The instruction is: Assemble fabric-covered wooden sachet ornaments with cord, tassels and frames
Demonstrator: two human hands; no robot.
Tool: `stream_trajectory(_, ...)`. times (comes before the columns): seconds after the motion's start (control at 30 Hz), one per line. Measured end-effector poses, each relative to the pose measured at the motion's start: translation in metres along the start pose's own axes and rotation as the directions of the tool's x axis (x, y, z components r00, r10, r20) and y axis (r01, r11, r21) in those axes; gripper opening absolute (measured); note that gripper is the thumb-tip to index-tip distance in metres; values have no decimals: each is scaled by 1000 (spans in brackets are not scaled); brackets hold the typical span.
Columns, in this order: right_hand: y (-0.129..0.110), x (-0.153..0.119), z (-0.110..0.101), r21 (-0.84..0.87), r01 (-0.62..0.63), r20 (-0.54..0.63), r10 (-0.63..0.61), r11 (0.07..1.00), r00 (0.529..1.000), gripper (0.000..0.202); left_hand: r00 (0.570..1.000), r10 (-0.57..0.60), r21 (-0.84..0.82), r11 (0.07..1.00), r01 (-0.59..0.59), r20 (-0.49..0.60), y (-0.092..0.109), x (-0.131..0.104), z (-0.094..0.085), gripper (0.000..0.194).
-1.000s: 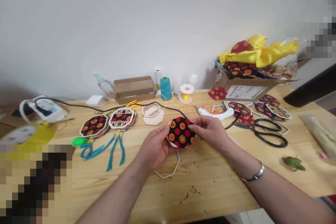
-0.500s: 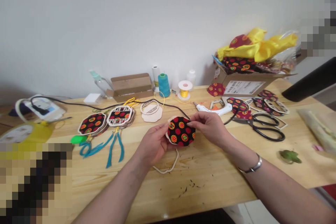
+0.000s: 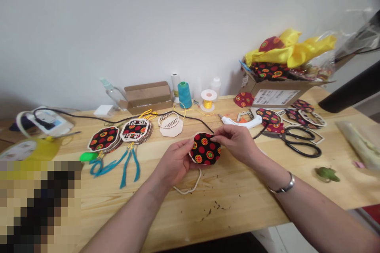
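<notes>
A piece of black fabric [image 3: 205, 149] with red dots and flower patterns lies over a pale scalloped plate, whose rim shows at the left and bottom edges. My left hand [image 3: 177, 161] grips the plate and fabric from the left, thumb on top and fingers underneath. With thumb and forefinger, my right hand [image 3: 233, 140] pinches the fabric's upper right edge. Below them, a thin pale frame [image 3: 190, 192] rests on the table, partly hidden by my left hand. Dark scraps [image 3: 216, 205] are scattered nearby.
Finished-looking tasselled pieces [image 3: 135, 131] lie at left. A white glue gun [image 3: 242, 121] and black-handled scissors [image 3: 303, 148] lie at right. Behind stand a teal thread cone [image 3: 184, 95], a yellow thread spool [image 3: 208, 102] and a cardboard box [image 3: 276, 95] with fabrics. A black cable [image 3: 118, 120] crosses the table.
The fabric sits slightly lower on the plate, with more pale rim showing at the top and bottom. Both hands keep nearly the same places.
</notes>
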State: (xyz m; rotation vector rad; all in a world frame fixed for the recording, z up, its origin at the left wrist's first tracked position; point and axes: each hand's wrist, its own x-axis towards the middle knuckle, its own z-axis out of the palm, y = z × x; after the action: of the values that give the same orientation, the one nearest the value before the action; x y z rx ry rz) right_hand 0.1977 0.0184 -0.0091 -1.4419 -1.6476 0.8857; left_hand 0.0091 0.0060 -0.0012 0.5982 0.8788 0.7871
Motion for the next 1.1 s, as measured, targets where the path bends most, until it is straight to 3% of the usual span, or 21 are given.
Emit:
stream_trajectory(0.4, 0, -1, 2, 0, -9, -38, 9, 1000, 999, 11, 992, 25, 44, 999, -31, 120, -5, 0, -2, 29)
stream_trajectory(0.53, 0, 0, 2, 29, -36, -60, 38, 999, 997, 22, 994, 34, 29, 999, -38, 106, -4, 0, -1, 30)
stream_trajectory(0.67, -4, 0, 1, 88, -129, 100, 120, 988, 988, 29, 996, 48, 11, 999, -49, 77, -3, 0, -1, 27)
stream_trajectory(0.77, -6, 0, 2, 132, -190, 147, 171, 973, 974, 27, 997, 46, 5, 999, -46, 68, -3, 0, -1, 25)
stream_trajectory(1.1, -4, 2, 5, 183, -190, 63, 181, 965, 981, 21, 998, 32, 147, 988, -41, 61, -4, -1, -2, 27)
